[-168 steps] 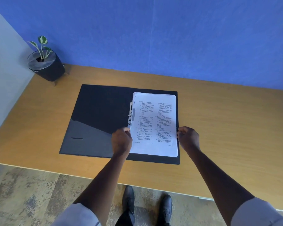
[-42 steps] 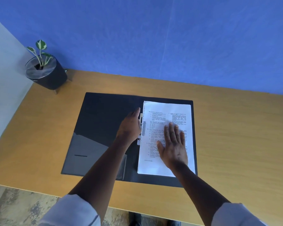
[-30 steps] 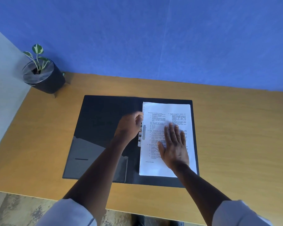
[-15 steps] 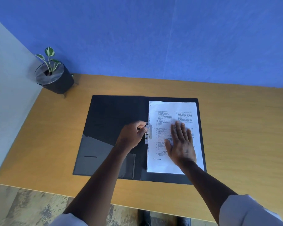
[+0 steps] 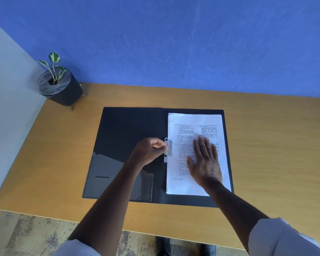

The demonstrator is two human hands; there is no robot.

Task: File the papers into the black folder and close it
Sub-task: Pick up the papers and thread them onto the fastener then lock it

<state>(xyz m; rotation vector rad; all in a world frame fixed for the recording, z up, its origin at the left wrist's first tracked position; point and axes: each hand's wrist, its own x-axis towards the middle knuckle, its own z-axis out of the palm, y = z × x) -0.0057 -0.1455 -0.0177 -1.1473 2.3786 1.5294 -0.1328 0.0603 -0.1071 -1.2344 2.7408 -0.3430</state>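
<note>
The black folder [image 5: 126,130] lies open flat on the wooden desk. A stack of printed white papers [image 5: 188,122] rests on its right half, left edge at the spine. A grey metal clip [image 5: 168,150] sits over that edge. My left hand [image 5: 150,150] is curled at the clip, its fingertips pinching the clip's left side. My right hand [image 5: 205,161] lies flat on the papers, fingers spread, pressing them down. The folder's left inner cover has a glossy pocket [image 5: 107,174].
A black pot with a small green plant [image 5: 60,85] stands at the desk's far left corner. A blue wall runs behind the desk [image 5: 275,145]. The desk's near edge is below the folder, with my shoes [image 5: 164,246] on the floor.
My left hand moved from the bare left cover rightward to the clip and closed its fingers on it. My right hand shifted from the papers' right edge to flat on the page.
</note>
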